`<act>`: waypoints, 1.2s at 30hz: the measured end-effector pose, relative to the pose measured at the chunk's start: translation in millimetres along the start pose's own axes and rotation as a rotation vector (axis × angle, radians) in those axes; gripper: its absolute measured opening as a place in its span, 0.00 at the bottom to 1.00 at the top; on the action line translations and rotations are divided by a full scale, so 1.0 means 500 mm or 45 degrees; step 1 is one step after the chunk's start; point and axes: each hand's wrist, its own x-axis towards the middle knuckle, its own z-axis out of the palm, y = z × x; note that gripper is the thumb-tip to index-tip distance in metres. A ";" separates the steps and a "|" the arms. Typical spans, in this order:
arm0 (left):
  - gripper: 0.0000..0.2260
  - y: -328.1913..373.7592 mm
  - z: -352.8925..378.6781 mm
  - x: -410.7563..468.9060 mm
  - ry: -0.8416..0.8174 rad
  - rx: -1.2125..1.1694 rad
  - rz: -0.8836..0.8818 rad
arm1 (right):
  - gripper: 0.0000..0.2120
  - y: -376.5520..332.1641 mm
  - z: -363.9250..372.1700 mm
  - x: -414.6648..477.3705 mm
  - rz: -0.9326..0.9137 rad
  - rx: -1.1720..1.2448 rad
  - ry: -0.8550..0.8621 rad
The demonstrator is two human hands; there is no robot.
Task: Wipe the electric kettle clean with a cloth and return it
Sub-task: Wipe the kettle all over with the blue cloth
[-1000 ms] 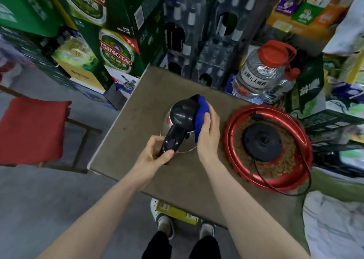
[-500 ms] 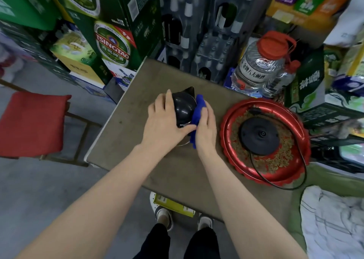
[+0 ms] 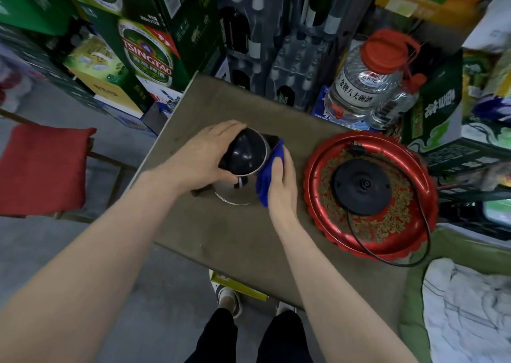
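The electric kettle (image 3: 246,155), steel-bodied with a black lid and handle, stands on the brown table (image 3: 237,238) near its middle. My left hand (image 3: 201,155) wraps over the lid and handle from the left, gripping the kettle. My right hand (image 3: 280,185) presses a blue cloth (image 3: 269,174) against the kettle's right side. The kettle's black round base (image 3: 362,185) lies empty on a red tray (image 3: 414,197) to the right, with its cord looping over the tray's front rim.
Behind the table stand green beer cartons (image 3: 146,50), wrapped bottle packs (image 3: 279,58) and a clear jug with a red cap (image 3: 367,80). A red-cushioned stool (image 3: 41,169) is at the left. White fabric (image 3: 467,310) lies at the lower right.
My left hand left the kettle's handle end and moved up over the lid, then shifted a little to the left. My right hand with the cloth stayed against the kettle's right side.
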 end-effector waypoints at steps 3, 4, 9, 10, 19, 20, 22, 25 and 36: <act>0.48 -0.017 -0.029 0.006 -0.141 -0.024 0.024 | 0.19 0.000 0.002 0.025 -0.036 -0.063 -0.062; 0.48 -0.019 -0.030 0.004 -0.156 -0.026 0.028 | 0.18 0.007 0.002 0.031 0.056 -0.052 -0.070; 0.48 -0.002 0.012 -0.031 0.036 0.139 0.016 | 0.16 0.045 -0.029 0.045 0.227 -0.134 -0.141; 0.49 0.009 0.026 -0.038 0.118 0.167 -0.010 | 0.16 0.031 -0.037 0.051 0.211 -0.117 -0.133; 0.49 0.018 0.034 -0.037 0.160 0.255 0.080 | 0.11 -0.098 -0.043 0.072 0.200 0.132 -0.514; 0.50 0.013 0.029 -0.047 0.127 0.262 0.119 | 0.11 -0.081 -0.040 0.053 0.173 0.123 -0.505; 0.53 0.006 0.028 -0.076 0.107 0.252 0.102 | 0.09 -0.055 -0.031 0.004 0.131 0.071 -0.479; 0.53 0.003 0.044 -0.126 0.161 0.192 -0.095 | 0.10 -0.037 -0.016 -0.054 0.016 -0.023 -0.477; 0.39 0.022 0.090 -0.215 0.880 -0.547 -0.964 | 0.16 -0.060 0.058 -0.073 -0.758 -0.575 -0.685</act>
